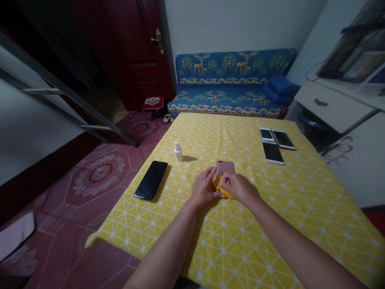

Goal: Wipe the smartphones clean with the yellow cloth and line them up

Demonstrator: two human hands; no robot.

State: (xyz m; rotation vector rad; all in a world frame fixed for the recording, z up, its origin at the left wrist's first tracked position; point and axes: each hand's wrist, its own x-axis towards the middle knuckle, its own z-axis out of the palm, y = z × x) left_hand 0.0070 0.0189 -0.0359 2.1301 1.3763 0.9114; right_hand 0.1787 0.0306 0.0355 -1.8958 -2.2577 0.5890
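Note:
A pinkish phone (225,167) lies back up on the yellow tablecloth, its camera at the top left corner. My left hand (205,186) grips it along the left edge and near the bottom, thumb at the lower end. An orange-yellow cloth (227,194) is bunched over the phone's lower part. My right hand (237,185) is closed on that cloth with curled fingers, pressing it against the phone's back. The lower half of the phone is hidden by cloth and hands.
A small white bottle (178,151) stands upright left of my hands. A large black phone (151,180) lies near the table's left edge. Several phones (272,153) rest at the right. Beyond the patterned table (240,241) is a blue sofa (222,92).

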